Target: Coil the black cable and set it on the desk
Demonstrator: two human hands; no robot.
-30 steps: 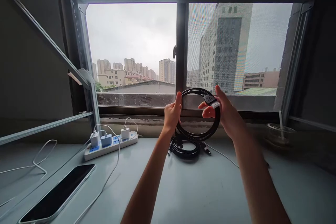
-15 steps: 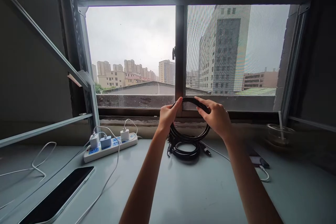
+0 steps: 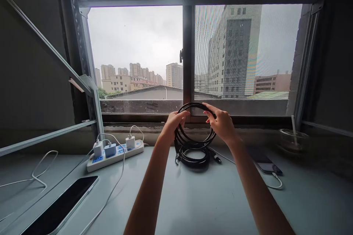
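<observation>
Left hand [image 3: 173, 123] and right hand [image 3: 223, 125] both grasp black cable coil [image 3: 194, 105], raised over desk [image 3: 198, 198], near second coil [image 3: 195, 163]. Step seems arranging loops; next move probably needs firm grip, loops together.

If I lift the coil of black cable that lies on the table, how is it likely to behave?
The coil will probably be bendy yet springy, as its loops curve smoothly. The plug sticking out on the right may dangle, since it lies outside the loops. Rolling seems unlikely, because the coil lies flat on the table.
</observation>
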